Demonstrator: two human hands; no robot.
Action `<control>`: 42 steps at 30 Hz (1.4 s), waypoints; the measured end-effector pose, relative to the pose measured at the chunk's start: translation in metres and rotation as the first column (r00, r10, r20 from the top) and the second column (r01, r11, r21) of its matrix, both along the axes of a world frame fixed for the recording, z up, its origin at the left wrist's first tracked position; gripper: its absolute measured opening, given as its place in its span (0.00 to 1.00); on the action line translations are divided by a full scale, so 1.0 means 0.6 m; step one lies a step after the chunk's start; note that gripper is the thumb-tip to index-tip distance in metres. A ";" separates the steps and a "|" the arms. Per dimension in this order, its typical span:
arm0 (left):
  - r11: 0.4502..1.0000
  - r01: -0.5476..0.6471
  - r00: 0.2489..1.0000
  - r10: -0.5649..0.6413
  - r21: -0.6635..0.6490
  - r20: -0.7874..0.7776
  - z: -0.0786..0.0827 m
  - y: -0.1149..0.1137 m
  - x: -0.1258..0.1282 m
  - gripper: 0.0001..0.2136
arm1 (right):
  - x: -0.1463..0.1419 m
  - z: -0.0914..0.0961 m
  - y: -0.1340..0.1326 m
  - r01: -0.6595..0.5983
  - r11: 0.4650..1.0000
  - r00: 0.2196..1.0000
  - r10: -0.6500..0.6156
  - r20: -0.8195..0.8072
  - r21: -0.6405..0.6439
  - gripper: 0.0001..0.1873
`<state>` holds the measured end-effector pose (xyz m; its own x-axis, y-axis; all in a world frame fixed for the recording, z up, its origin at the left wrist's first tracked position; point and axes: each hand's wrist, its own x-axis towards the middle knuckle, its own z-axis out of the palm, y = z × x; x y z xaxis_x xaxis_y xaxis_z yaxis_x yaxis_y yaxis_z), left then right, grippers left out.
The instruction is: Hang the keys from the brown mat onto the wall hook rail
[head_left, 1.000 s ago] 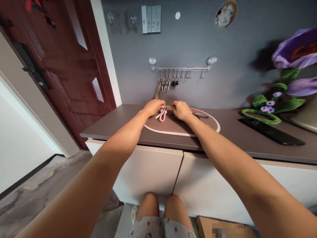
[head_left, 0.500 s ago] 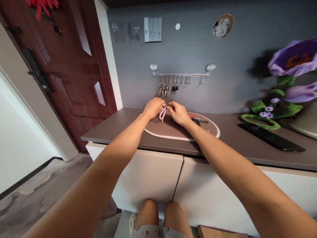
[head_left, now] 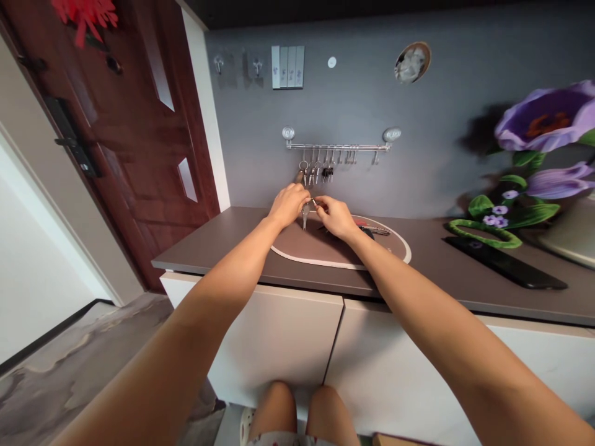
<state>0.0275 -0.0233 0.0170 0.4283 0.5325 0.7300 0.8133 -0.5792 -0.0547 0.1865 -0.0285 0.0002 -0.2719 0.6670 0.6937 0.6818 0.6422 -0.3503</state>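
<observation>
Over the brown oval mat (head_left: 320,254), my left hand (head_left: 290,204) pinches a bunch from which a silver key (head_left: 305,218) dangles. Its fingertips meet those of my right hand (head_left: 335,217), whose thumb and index finger close on a small metal piece, apparently the key ring (head_left: 313,201). The fingers partly hide the ring. No pink strap shows now. Other keys with a chain (head_left: 380,231) and something red (head_left: 361,222) lie on the mat just beyond my right wrist. Behind my hands, several keys (head_left: 328,174) hang from hooks on a clear rail (head_left: 341,147).
The brown countertop (head_left: 199,238) runs along a grey wall. At right lie a black phone-like slab (head_left: 511,266), purple flowers (head_left: 542,124) and a green ring (head_left: 483,234). A dark red door (head_left: 134,136) stands at left. White cabinet doors (head_left: 279,334) are below.
The pink strap that hung between my hands has gone out of sight, and a silver key shows there instead. My hands stay close together; the view has tilted up slightly.
</observation>
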 end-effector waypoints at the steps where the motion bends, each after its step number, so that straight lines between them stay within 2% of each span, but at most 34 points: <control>1: 1.000 -0.006 1.000 0.006 0.008 0.005 0.001 -0.001 -0.001 0.10 | 0.002 0.001 0.002 0.008 0.999 1.000 -0.009 0.028 0.034 0.15; 6: 1.000 0.022 0.996 -0.021 -0.011 0.082 0.003 0.001 -0.003 0.08 | 0.012 0.008 0.005 0.017 0.992 0.995 -0.029 0.098 0.126 0.15; 8: 0.997 0.067 0.981 -0.057 -0.043 0.186 0.003 0.004 -0.001 0.08 | 0.014 0.010 0.003 0.025 0.992 0.997 -0.034 0.069 0.126 0.15; 10: 0.986 0.138 0.932 -0.099 -0.091 0.348 0.003 0.009 0.002 0.08 | 0.014 0.012 0.001 0.038 0.993 0.999 -0.039 0.010 0.114 0.14; 12: 0.955 0.253 0.835 -0.134 -0.157 0.533 0.001 0.014 0.006 0.07 | 0.012 0.012 -0.001 0.030 0.995 0.999 -0.026 -0.048 0.090 0.14; 16: 0.833 0.504 0.556 -0.110 -0.229 0.824 -0.006 0.022 0.012 0.05 | 0.007 0.008 -0.004 -0.030 0.999 0.992 0.032 -0.121 0.014 0.13; 20: 0.715 0.664 0.333 -0.022 -0.218 0.943 -0.010 0.024 0.017 0.04 | 0.003 0.003 -0.006 -0.114 0.985 0.980 0.090 -0.178 -0.130 0.16; 22: 0.653 0.728 0.252 0.027 -0.208 0.967 -0.010 0.022 0.020 0.04 | 0.001 0.003 -0.007 -0.143 0.976 0.970 0.105 -0.220 -0.166 0.16; 24: 0.601 0.774 0.202 0.064 -0.200 0.977 -0.010 0.020 0.024 0.04 | 0.000 0.004 -0.006 -0.167 0.972 0.955 0.118 -0.274 -0.165 0.14; 26: 0.572 0.796 0.187 0.076 -0.197 0.979 -0.011 0.018 0.027 0.04 | -0.002 0.005 -0.005 -0.205 0.966 0.930 0.141 -0.339 -0.160 0.13; 29: 0.558 0.804 0.198 0.073 -0.204 0.978 -0.014 0.016 0.032 0.04 | -0.003 0.007 -0.003 -0.247 0.958 0.900 0.170 -0.400 -0.147 0.13; 34: 0.524 0.829 0.180 0.082 -0.196 0.980 -0.016 0.010 0.039 0.04 | -0.002 0.005 0.001 -0.233 0.965 0.889 0.160 -0.429 -0.122 0.15; 37: 0.522 0.831 0.177 0.083 -0.194 0.981 -0.016 0.007 0.040 0.04 | 0.001 0.003 0.005 -0.243 0.963 0.877 0.167 -0.451 -0.116 0.14; 42: 0.532 0.822 0.214 0.042 -0.203 0.976 -0.019 0.005 0.040 0.07 | 0.005 0.004 0.009 -0.260 0.959 0.855 0.177 -0.488 -0.109 0.13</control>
<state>0.0515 -0.0204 0.0057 0.1438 0.9188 0.3675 -0.2730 -0.3201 0.9072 0.1898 -0.0230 0.0024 -0.0944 0.7446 0.6608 0.2580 0.6593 -0.7062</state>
